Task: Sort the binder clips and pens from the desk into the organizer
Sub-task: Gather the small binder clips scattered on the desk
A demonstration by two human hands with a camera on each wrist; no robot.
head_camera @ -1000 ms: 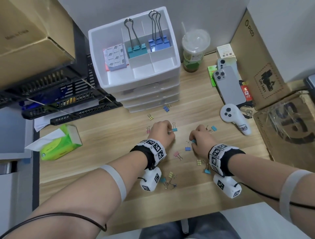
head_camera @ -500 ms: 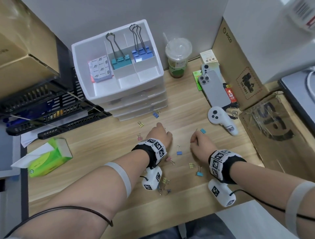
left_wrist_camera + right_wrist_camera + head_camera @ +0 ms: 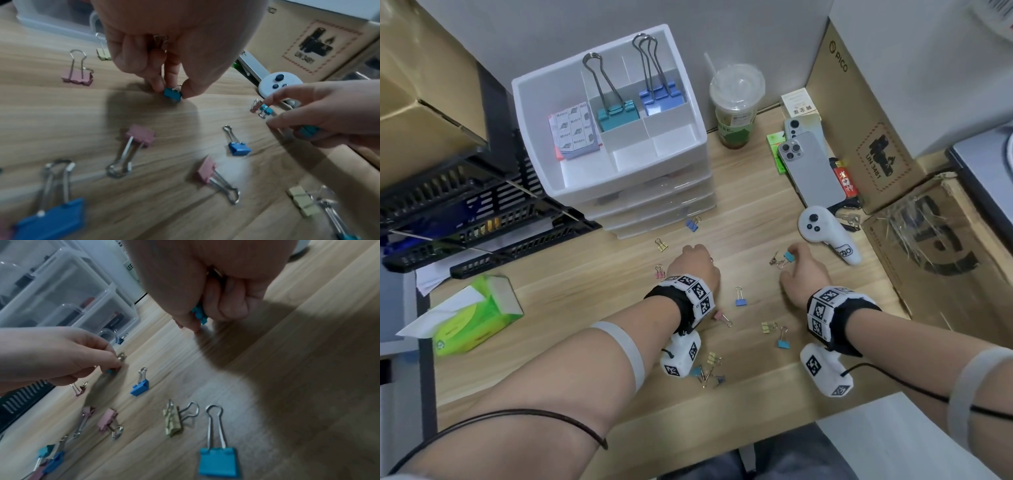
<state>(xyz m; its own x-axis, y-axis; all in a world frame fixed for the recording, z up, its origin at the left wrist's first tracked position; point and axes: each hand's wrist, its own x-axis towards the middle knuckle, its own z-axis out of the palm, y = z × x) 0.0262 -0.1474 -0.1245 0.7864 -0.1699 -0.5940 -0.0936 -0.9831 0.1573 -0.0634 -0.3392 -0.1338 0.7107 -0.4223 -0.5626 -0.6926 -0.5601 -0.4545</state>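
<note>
Several small coloured binder clips lie loose on the wooden desk [image 3: 739, 205], among them a blue one [image 3: 740, 300], a pink one [image 3: 719, 317] and a yellow one [image 3: 767, 327]. My left hand [image 3: 697, 262] pinches a small teal clip [image 3: 172, 96] against the desk. My right hand [image 3: 799, 270] pinches another teal clip [image 3: 788, 257] near the controller and keeps more teal clips [image 3: 198, 315] tucked in its curled fingers. The white organizer [image 3: 613, 185] stands behind, with large teal clips [image 3: 616, 111] and large blue clips [image 3: 661, 96] in its top compartments. No pens show.
A white controller [image 3: 825, 236], a phone [image 3: 811, 171] and cardboard boxes [image 3: 866, 130] crowd the right side. A lidded drink cup [image 3: 736, 113] stands beside the organizer. Black mesh trays [image 3: 465, 212] and a green tissue box [image 3: 472, 318] sit on the left.
My right hand has reached forward to the teal clip by the controller and now pinches it. My left hand has stayed in place, gripping its teal clip. The head view has shifted.
</note>
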